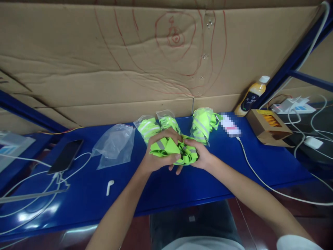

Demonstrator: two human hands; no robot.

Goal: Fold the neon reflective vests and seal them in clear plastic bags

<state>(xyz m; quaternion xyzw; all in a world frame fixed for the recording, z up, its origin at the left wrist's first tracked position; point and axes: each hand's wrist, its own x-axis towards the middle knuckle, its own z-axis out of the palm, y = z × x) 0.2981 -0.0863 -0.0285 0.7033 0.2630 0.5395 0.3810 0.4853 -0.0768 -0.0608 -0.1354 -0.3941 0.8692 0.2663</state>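
Observation:
Both hands hold a bunched neon-green vest with grey reflective strips (166, 150) just above the blue table (182, 187). My left hand (158, 152) wraps over its left part, fingers curled on top. My right hand (201, 154) grips the right end. Behind them lie three clear bags with folded green vests inside: one (147, 127), a second (168, 121) and a third (204, 124). An empty clear plastic bag (114, 146) lies to the left.
A black phone (66, 155) on a white cable and a white earbud (109, 186) lie at the left. At the right are a juice bottle (252, 95), a brown carton (269, 126), a power strip (292, 106) and white cables. Cardboard wall behind.

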